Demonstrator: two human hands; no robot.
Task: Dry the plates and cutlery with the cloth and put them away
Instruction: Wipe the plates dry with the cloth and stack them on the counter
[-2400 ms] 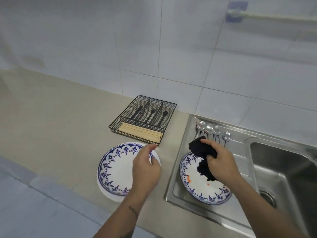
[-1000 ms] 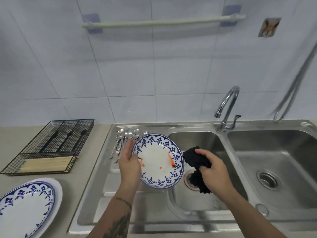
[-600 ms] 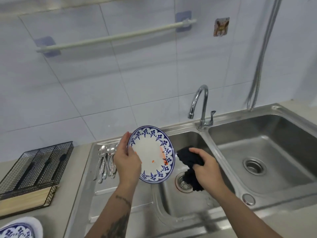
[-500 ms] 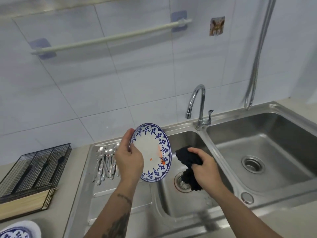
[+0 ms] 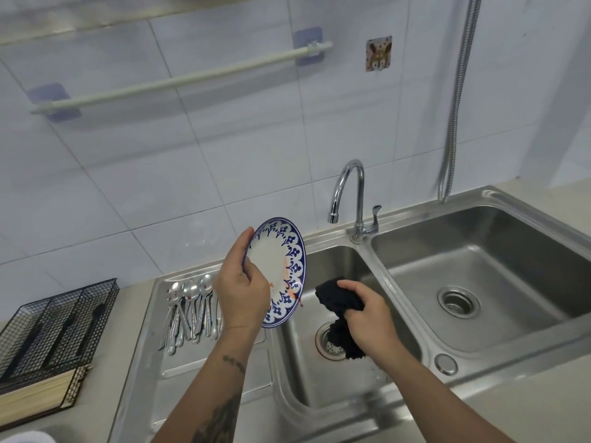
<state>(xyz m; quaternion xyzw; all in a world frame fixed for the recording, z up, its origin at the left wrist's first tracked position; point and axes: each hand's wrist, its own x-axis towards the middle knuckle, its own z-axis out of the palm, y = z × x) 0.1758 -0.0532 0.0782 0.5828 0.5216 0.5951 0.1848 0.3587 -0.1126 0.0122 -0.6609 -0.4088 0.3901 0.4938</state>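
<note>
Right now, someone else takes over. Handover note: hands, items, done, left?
Left hand holds the plate tilted over the left sink basin; orange streaks run down it. Right hand grips the black cloth, just off the plate.
Spoons lie on the drainboard. Wire cutlery tray sits on the counter.
Done: unclear from here.
Left: wipe this plate, dry the spoons, put all away.

Spoons (image 5: 192, 310) on drainboard (image 5: 204, 372), left of basin (image 5: 339, 388).

- 1 blue-patterned plate (image 5: 277, 266)
- 1 black cloth (image 5: 339, 310)
- spoons (image 5: 188, 311) on the drainboard: several, overlapping, exact count unclear
- 1 wire cutlery basket (image 5: 48, 330)
- 2 sink basins (image 5: 335, 266)
- 1 tap (image 5: 353, 199)
- 1 towel rail (image 5: 179, 79)
</note>
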